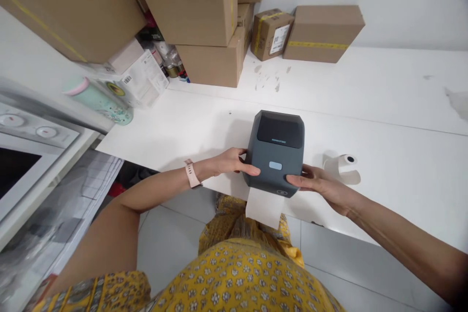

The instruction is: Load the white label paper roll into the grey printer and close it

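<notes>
A dark grey label printer (275,153) with a black window and a light blue button is gripped from both sides near the front edge of the white table. On its left side, my left hand (237,162) has the thumb on top and the fingers around the edge. My right hand (318,181) holds the opposite side the same way, its fingertips partly hidden. White paper (265,207) hangs out of the printer's front, over the table edge. Just right of the printer, a small roll of white paper (345,163) lies with its loose end curling on the table.
Cardboard boxes (190,5) are stacked at the back left, and two smaller boxes (323,34) stand by the wall. A mint green bottle (100,102) leans beside a white box (139,80). At far left is a white microwave (32,131). The white table (409,170) stretches right.
</notes>
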### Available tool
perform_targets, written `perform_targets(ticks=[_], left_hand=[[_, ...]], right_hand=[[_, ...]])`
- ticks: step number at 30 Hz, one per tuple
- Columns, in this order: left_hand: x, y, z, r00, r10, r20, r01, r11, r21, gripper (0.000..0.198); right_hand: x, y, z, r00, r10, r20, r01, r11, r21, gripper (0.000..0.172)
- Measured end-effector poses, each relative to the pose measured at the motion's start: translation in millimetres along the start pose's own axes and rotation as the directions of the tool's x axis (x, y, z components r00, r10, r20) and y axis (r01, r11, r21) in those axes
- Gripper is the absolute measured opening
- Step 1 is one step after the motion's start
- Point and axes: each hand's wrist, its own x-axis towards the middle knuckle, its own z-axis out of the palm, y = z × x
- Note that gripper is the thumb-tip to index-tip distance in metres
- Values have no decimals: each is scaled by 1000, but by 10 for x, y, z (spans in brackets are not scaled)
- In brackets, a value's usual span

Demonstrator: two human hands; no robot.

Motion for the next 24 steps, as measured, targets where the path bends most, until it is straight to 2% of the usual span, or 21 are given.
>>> perform_targets(ticks=[2,3,4,5,6,7,8,9,10,12,14,16,18,21,24], left_hand=[[-85,10,50,998,-6,69,4,1000,31,58],[-149,-20,97,999,7,53,-8,1000,27,58],[-226,-79,163,999,34,-14,-33,999,1,59],[-313,-169,249,993,52,-106,-56,998,-37,60],[-406,-284,352,974,63,-219,-85,992,-91,63],[-498,-419,466,942,80,-327,-132,981,-140,64],[-586,-561,583,903,81,-422,-172,968,-182,63],[-665,-699,697,878,57,-475,-182,958,-222,59],[-732,-822,798,869,28,-494,-176,951,-256,55],[-816,-989,948,926,-16,-378,-105,949,-297,50],[-835,-1038,1023,972,-27,-232,-57,936,-348,49],[-812,-999,1045,986,-28,-163,-40,914,-404,50],[-781,-925,1046,984,-45,-171,-34,902,-430,48],[-774,-842,1055,976,-66,-209,-18,927,-375,40],[-790,-849,1078,972,-34,-234,-44,946,-320,40]], right_hand=[[5,57,95,991,-114,-72,114,993,-4,72],[10,107,183,957,-228,-181,228,973,-24,75],[17,174,296,870,-367,-330,360,929,-84,77],[25,253,427,712,-508,-485,481,856,-191,76],[32,343,566,511,-623,-592,547,767,-334,71],[38,437,701,338,-700,-629,558,687,-466,60],[42,528,822,237,-755,-611,548,623,-558,48],[43,611,919,201,-794,-574,536,580,-614,42],[40,679,987,201,-820,-536,529,551,-646,38],[23,765,1035,231,-845,-482,526,525,-669,38],[2,786,1001,220,-858,-464,531,505,-681,39],[-15,770,948,200,-866,-459,541,488,-685,38],[-22,745,923,199,-864,-463,544,490,-681,37],[-12,728,945,206,-850,-485,534,513,-672,36],[6,734,980,171,-849,-500,551,503,-666,35]])
